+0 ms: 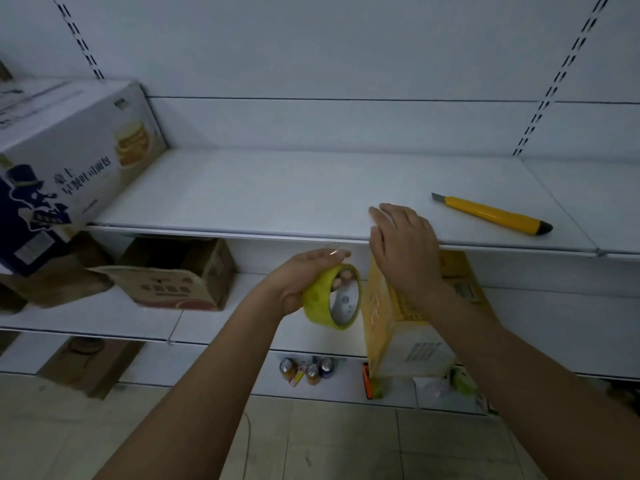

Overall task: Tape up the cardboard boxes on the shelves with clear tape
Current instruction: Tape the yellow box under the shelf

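At centre frame our left hand grips the tape roll, fingers through its core. Our right hand, fingers straight, rests atop the yellow box. An open brown box sits at left, contents unclear.

Shop or stockroom, white slotted shelving, cardboard boxes, drink cans
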